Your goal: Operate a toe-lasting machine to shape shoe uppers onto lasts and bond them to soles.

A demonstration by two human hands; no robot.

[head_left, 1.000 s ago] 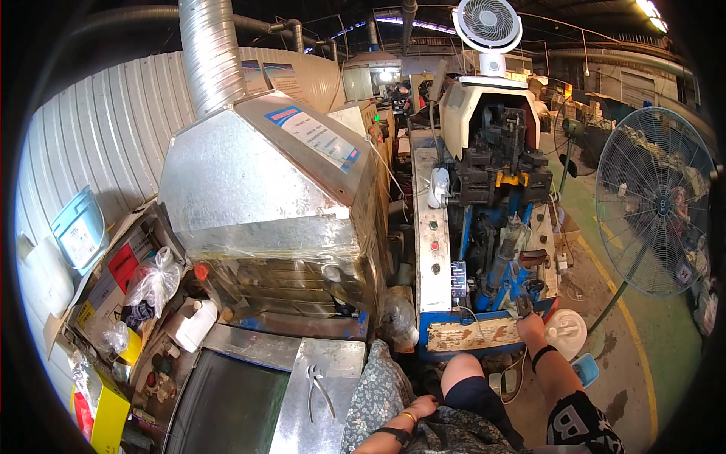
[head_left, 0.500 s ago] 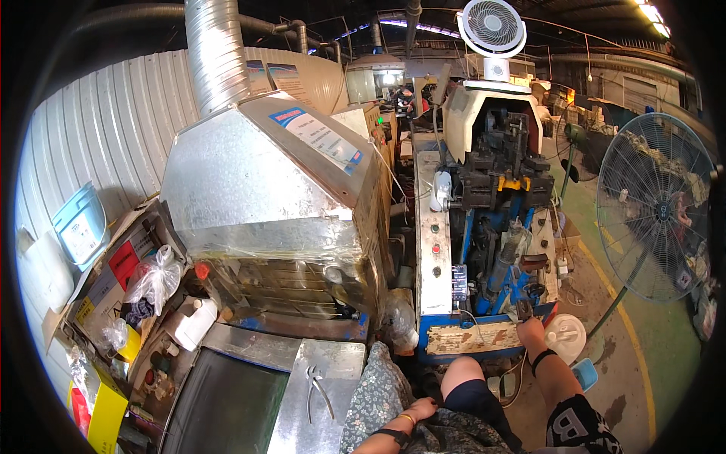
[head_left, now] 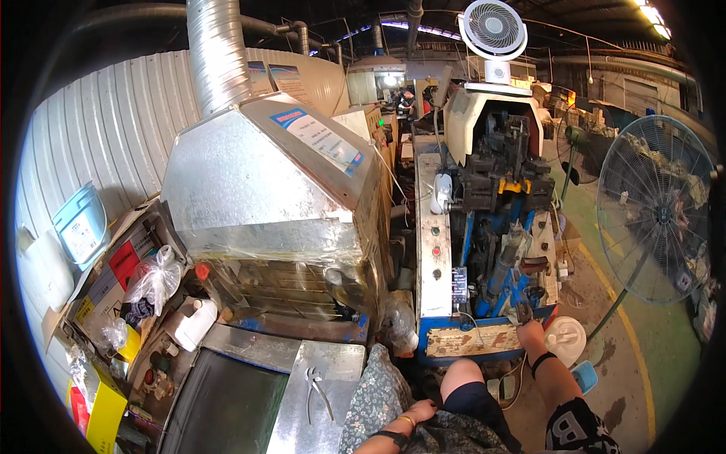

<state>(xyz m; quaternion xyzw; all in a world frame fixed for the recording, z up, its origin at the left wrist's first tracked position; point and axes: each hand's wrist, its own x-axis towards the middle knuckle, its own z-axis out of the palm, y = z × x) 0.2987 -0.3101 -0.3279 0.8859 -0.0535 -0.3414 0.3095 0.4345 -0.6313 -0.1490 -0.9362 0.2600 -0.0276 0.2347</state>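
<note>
My right hand (head_left: 532, 334) is closed on a dark metal piece (head_left: 523, 311) at the front right corner of the machine (head_left: 465, 338); its exact kind is too small to tell. Blue metal parts (head_left: 510, 293) and a dark clamp-like head with a yellow piece (head_left: 514, 184) stand above and behind it. On my lap, against the flowered apron (head_left: 378, 393), rests my left hand (head_left: 420, 411) with its fingers curled in; whether it holds anything is hidden. To its left, a pair of pliers (head_left: 316, 390) with spread handles lies on a metal plate (head_left: 295, 431).
A sheet-metal hood (head_left: 242, 181) with a duct stands at the left. Beside it a shelf holds a white jug (head_left: 193, 324) and plastic bags (head_left: 156, 280). A large stand fan (head_left: 656, 212) is at the right; a white round lid (head_left: 565, 338) and blue tub (head_left: 584, 375) are by my right arm.
</note>
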